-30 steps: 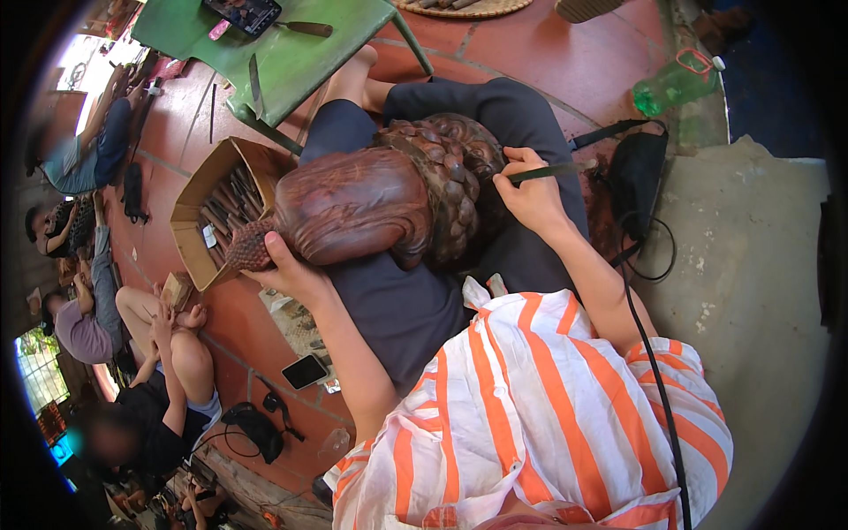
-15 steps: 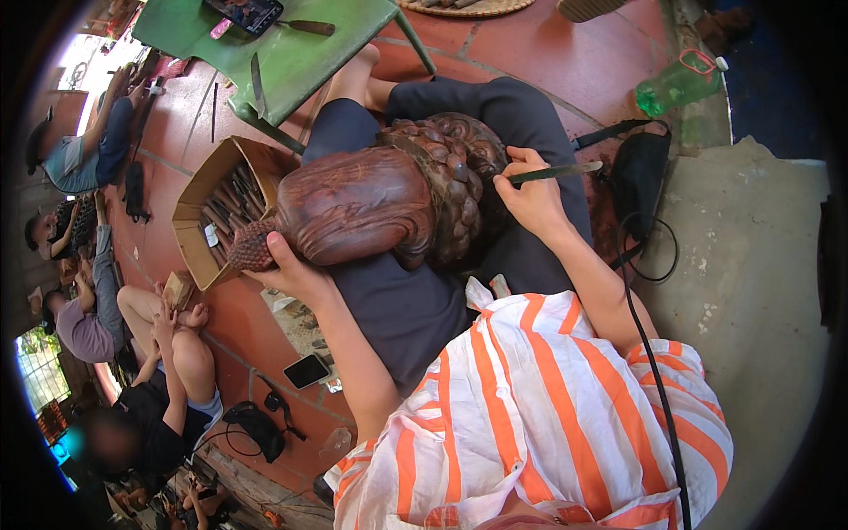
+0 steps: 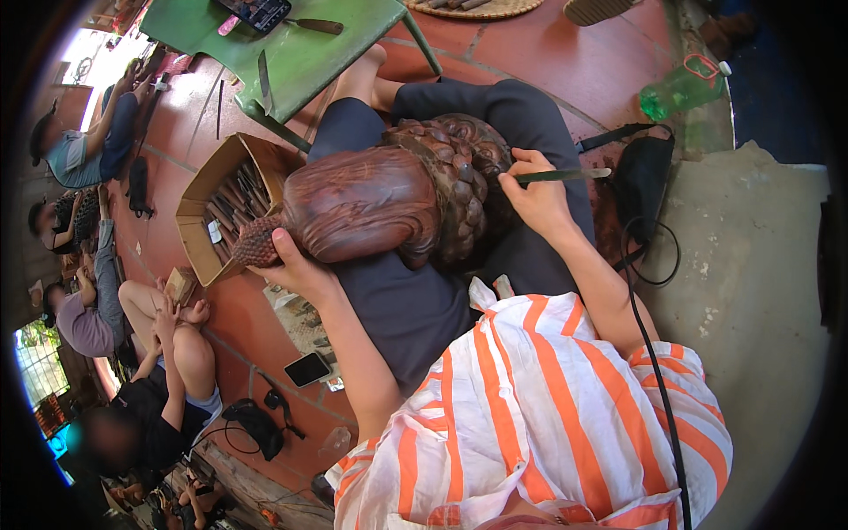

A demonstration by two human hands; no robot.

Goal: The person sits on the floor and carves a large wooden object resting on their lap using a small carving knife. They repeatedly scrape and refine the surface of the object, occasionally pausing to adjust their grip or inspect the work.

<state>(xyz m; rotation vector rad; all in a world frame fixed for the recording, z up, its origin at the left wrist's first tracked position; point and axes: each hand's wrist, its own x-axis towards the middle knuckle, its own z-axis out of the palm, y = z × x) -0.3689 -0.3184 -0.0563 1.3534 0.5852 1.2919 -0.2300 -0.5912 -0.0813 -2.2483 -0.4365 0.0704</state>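
The dark brown carving (image 3: pixel 362 203) lies on its side across the person's legs (image 3: pixel 389 305), its bumpy knob (image 3: pixel 256 243) toward the left and its band of rounded lumps (image 3: pixel 458 185) toward the right. The left hand (image 3: pixel 305 269) steadies the knob, thumb along the near side and forefinger passing beneath; whether the remaining fingers close on it cannot be told. The right hand (image 3: pixel 537 194) has thumb and fingers pinched together on a slim flat tool (image 3: pixel 574 174) that sticks out to the right, and sits just beside the lumpy end. To work well here, the left hand would best bear steadily on the knob against rolling, with the legs bracing the heavy-looking middle; the right would do well with short, light strokes, fingertips propped on the wood, the tool's end aimed away from the leg below. The tool's inner end is covered by the right hand, so I cannot confirm that it meets the wood, and the carving's underside is out of sight. The sticks (image 3: pixel 243 196) in the cardboard box (image 3: pixel 198 212) overlap too much to tell apart, the phone (image 3: pixel 265 13) on the green stand (image 3: pixel 305 66) is cut off by the top edge, and the people at the left rim are small and bent by the lens
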